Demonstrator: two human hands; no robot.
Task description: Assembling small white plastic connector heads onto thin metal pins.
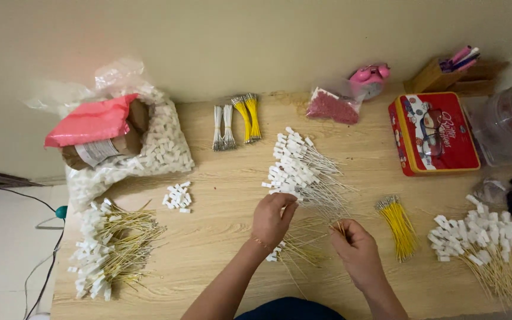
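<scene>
My left hand (272,219) pinches a small white plastic connector at the near edge of a pile of white-wired connectors (301,170) in the middle of the wooden table (220,195). My right hand (357,249) grips the ends of a few thin yellow wires near its fingertips. More yellow-wired connectors (294,248) lie loose between and under my two hands.
A pile of yellow-wired connectors (109,246) lies at left, another (482,243) at right. A yellow wire bundle (399,226), loose white connectors (178,197), a bag of white connectors (149,148), white and yellow bundles (235,121), a red tin (434,133), a clear jar (511,118).
</scene>
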